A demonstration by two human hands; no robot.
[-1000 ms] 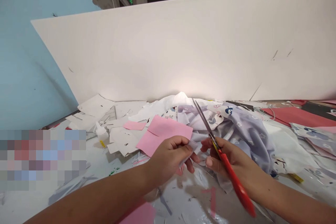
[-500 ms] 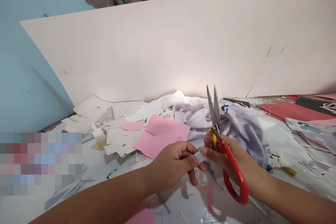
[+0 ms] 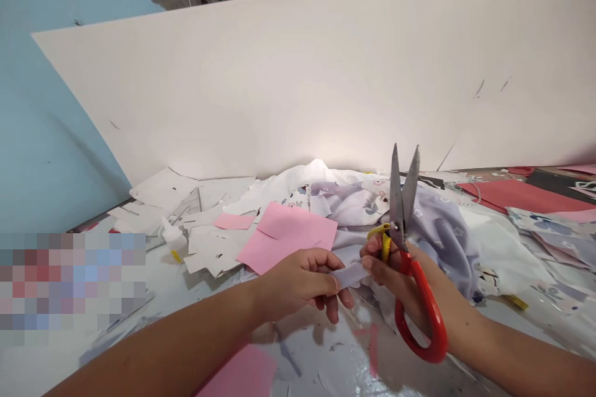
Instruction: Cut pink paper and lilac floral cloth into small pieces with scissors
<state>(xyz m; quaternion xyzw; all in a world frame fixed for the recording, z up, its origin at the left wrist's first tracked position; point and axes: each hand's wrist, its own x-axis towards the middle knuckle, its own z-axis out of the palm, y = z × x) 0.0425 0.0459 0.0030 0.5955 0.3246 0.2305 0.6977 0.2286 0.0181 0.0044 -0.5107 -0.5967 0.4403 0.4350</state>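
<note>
A small pale lavender fabric strip is stretched between my two hands. Thumb and fingers of my left hand pinch its left end. At its right end, my right hand grips the strip between thumb and finger. That same hand also holds red-handled scissors, blades upward and parted, clear of the strip. A yellow tape measure is looped at the right fingers, just below the blades. Behind the hands lies a heap of lavender floral fabric.
Pink paper sheets lie behind my left hand. White card pieces and a small white bottle are on the left. At right are red sheets and printed fabric pieces. A white panel stands behind the table.
My hands have moved slightly apart, and more of the strip shows between them. The scissors have shifted right, with their blades turned and spread wider in view.
</note>
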